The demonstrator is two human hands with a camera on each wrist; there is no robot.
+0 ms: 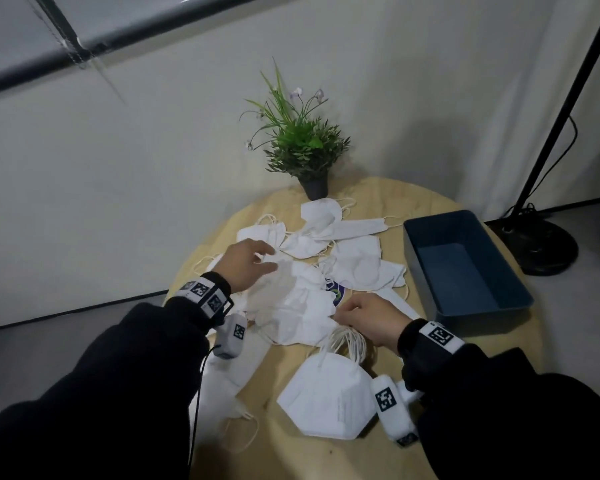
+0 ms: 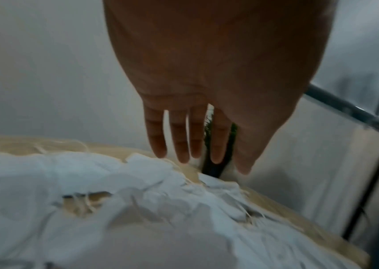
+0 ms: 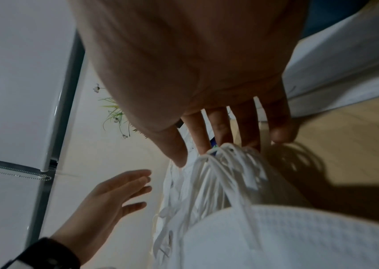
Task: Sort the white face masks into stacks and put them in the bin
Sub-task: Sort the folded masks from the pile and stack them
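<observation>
**Both hands over a loose heap of masks, bin beside them**

White masks lie scattered across the middle of the round bench, overlapping so that their number is hard to make out. The left hand, centre-left of the head view, hovers over the heap with its grip wide, fingers spread and straight. The right hand, centre-right, has fingers loosely bent at a bunch of ear loops; whether it pinches them cannot be told. A neat stack sits lower centre. The blue bin stands at right, a potted plant behind. The left wrist view is blurred.
</observation>
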